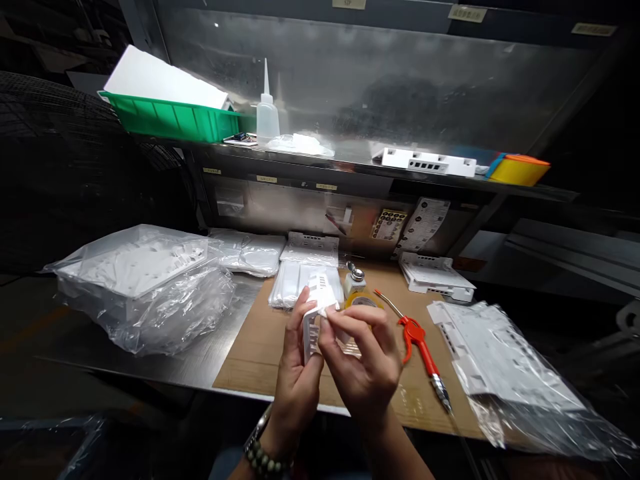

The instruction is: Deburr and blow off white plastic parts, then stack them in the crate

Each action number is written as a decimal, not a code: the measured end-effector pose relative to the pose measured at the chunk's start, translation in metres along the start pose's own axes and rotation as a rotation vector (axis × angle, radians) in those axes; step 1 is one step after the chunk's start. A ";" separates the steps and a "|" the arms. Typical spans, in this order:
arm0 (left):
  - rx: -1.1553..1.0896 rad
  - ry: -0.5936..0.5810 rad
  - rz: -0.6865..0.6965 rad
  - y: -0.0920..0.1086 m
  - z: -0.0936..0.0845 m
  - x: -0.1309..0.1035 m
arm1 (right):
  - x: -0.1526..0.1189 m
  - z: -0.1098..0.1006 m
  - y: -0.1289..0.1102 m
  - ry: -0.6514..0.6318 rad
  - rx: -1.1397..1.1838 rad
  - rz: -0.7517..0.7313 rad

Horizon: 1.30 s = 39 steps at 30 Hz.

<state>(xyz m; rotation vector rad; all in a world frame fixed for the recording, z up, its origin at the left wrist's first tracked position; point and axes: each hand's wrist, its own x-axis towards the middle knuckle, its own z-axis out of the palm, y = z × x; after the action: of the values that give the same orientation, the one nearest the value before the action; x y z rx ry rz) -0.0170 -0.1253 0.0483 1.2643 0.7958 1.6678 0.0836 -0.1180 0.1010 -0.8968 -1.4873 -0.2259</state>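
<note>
My left hand [300, 377] is closed around a white slotted plastic part [323, 290], held upright above the cardboard. At the edge of that part, my right hand [367, 353] pinches with thumb and forefinger; a small white bit, perhaps a wipe, shows at the fingertips, too small to name. Behind my hands lie a stack of bagged white parts [287, 283] and a small pump bottle [355, 281] with a metal top. A roll of yellow tape [364, 300] is partly hidden by my right hand. To the right rests a red air blow gun [417, 337].
A tray in clear plastic wrap [130, 293] stands on the left. Wrapped white panels [505, 360] lie on the right, with further white panels [435, 275] behind. The shelf above carries a green bin [165, 120], a squeeze bottle [267, 120] and a yellow container [520, 171].
</note>
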 end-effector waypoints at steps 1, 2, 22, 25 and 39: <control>0.033 0.005 0.024 0.000 0.000 0.000 | 0.000 0.000 0.001 0.006 0.002 0.003; 0.061 0.006 0.045 0.000 0.000 0.001 | 0.000 0.001 0.001 0.019 -0.001 0.015; -0.455 0.095 -0.396 0.012 -0.063 0.012 | -0.021 -0.027 0.110 -0.099 0.698 1.145; -0.542 0.030 -0.392 0.011 -0.076 0.012 | -0.036 -0.034 0.111 -0.220 0.896 1.345; 0.216 -0.293 0.270 -0.007 -0.111 0.040 | -0.050 -0.033 0.085 -0.048 0.625 0.948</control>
<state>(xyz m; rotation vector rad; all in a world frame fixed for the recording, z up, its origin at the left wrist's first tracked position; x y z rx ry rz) -0.1260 -0.0850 0.0274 1.7855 0.6606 1.5805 0.1571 -0.1011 0.0292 -0.9785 -0.9345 0.9096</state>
